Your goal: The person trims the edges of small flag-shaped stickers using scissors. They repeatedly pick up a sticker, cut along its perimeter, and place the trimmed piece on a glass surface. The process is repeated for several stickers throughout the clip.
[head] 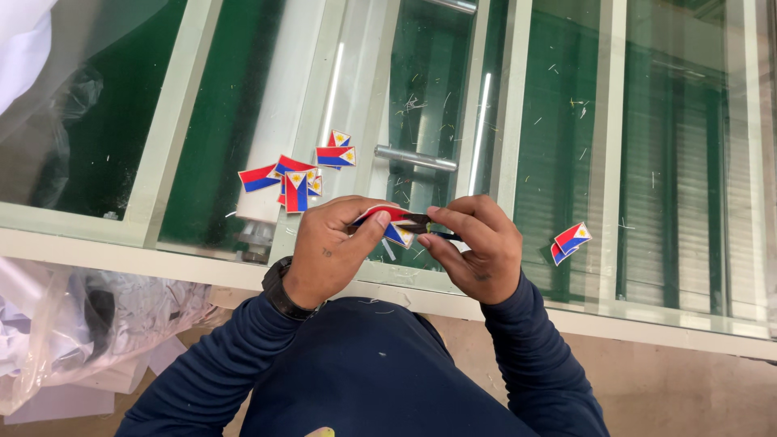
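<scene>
Both hands meet above the near edge of the glass tabletop: the left hand pinches a small red, blue and white flag patch between thumb and fingers, while the right hand is closed on a small dark tool that touches the patch. A loose pile of similar flag patches lies on the glass just beyond the left hand, and two more patches lie to the right of the right hand, near the same edge. Crumpled clear plastic sits below the tabletop's near left corner.
</scene>
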Available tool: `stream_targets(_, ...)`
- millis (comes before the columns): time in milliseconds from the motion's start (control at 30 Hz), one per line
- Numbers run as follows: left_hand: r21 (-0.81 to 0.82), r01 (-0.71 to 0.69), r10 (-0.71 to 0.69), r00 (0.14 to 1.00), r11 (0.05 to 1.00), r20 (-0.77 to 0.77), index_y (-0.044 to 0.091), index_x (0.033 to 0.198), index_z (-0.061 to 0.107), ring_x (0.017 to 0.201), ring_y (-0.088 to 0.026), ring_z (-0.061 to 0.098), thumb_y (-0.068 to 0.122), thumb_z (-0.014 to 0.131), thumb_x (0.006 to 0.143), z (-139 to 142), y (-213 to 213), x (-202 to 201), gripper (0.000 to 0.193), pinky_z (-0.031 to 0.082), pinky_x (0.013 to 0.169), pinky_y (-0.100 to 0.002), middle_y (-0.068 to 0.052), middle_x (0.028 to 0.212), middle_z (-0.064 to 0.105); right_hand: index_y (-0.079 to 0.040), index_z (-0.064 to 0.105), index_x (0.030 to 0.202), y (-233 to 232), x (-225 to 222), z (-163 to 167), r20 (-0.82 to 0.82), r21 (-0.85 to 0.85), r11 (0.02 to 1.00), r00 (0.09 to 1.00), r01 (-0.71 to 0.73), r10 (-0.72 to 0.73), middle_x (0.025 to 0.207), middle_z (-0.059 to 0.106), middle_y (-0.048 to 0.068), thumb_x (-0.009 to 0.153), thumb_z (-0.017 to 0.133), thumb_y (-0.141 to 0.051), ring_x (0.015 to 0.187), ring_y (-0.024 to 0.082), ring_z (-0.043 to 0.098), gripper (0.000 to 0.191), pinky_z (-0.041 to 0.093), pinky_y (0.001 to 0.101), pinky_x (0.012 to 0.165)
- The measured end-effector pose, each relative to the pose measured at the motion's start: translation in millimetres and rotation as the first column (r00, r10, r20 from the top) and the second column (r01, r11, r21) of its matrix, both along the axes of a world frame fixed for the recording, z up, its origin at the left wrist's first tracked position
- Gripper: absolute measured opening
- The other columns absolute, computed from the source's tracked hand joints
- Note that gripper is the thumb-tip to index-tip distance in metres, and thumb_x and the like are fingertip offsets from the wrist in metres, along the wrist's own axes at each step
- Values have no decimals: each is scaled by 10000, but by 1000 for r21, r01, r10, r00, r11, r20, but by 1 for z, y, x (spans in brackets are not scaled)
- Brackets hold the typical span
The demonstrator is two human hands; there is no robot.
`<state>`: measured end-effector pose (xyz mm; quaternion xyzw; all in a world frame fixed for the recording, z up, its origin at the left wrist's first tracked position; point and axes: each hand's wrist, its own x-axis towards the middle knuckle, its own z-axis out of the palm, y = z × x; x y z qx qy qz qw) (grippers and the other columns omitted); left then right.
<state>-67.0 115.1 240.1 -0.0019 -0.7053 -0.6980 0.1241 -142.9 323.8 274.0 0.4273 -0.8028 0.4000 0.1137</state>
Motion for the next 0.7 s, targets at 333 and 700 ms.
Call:
stream_targets(333, 90, 74, -89, 981, 993, 170, 23, 1191, 773, 788, -49, 624, 153, 658, 998, -6, -2, -3, 260, 511, 684, -213, -51, 903, 765, -44, 753, 1079, 5, -7, -7, -101, -9, 1000, 995, -22, 21, 931, 674, 59, 764, 908, -79, 779, 170, 613, 352, 485, 299, 638)
stream_targets(700, 143, 108, -127, 983, 984, 134, 28, 1307, 699, 836, -35, 653, 182, 665, 1003, -10, 0, -2, 342, 542, 732, -194, -37, 975, 772, -52, 758, 1042, 12, -6, -15, 33, -20, 1000, 999, -20, 21, 912, 680, 54, 806, 886, -77, 767, 135, 653, 270, 500, 268, 632)
